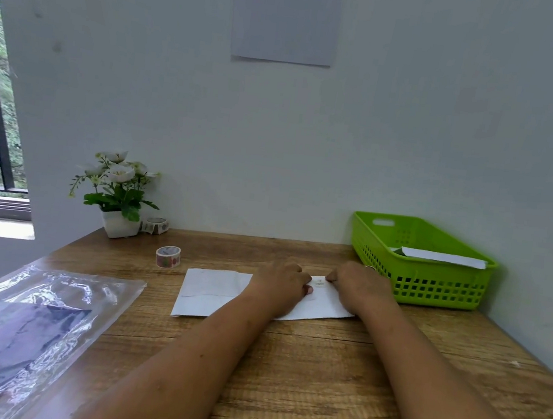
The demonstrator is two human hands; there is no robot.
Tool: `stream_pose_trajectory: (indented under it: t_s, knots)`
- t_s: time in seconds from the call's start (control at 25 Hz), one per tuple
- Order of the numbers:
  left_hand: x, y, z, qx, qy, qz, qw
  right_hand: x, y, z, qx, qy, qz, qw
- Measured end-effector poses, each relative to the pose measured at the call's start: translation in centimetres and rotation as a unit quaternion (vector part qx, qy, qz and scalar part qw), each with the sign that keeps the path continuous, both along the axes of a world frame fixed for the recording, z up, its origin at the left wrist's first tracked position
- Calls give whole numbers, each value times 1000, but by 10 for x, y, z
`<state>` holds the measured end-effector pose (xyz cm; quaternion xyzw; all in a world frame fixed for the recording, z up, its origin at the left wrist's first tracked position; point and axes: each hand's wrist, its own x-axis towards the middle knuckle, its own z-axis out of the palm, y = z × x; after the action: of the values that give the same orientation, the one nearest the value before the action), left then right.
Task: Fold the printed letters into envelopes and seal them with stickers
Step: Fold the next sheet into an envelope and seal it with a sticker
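Both hands rest on a white envelope (214, 291) lying flat on the wooden table (319, 369) in the middle of the frame. The left hand (280, 284) lies curled, knuckles up, pressing down on the envelope's middle, with one fingertip showing at its right edge. The right hand (359, 287) is also curled, its fingertips pinched at the envelope's upper right edge near a small pale sticker (319, 283) that is too faint to make out. Whether either hand actually grips anything is hidden by the knuckles.

A roll of patterned tape (168, 256) stands just left of the envelope, and a second roll (155, 225) sits beside a potted white flower (118, 191). At the right, a green basket (432, 285) holds folded white paper (442, 257), partly hidden by its rim. A crinkled clear plastic sleeve (23, 328) is cut off at the lower left.
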<state>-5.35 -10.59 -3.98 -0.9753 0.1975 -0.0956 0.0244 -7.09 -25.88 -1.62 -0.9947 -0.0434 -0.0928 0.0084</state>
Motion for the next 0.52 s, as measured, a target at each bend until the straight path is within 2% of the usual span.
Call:
stream_pose_trajectory:
  t_s: [0.12, 0.28, 0.4, 0.52]
  knots:
    - [-5, 2, 2, -29, -2, -15, 999, 2, -6, 4, 39, 7, 9, 999]
    - [-5, 3, 3, -18, 6, -10, 1000, 5, -5, 0, 37, 47, 55, 997]
    - [-4, 2, 3, -19, 20, 2, 1000, 10, -6, 2, 82, 58, 41, 994]
    - [-3, 1, 2, -14, 34, 17, 999, 10, -5, 5, 74, 82, 34, 993]
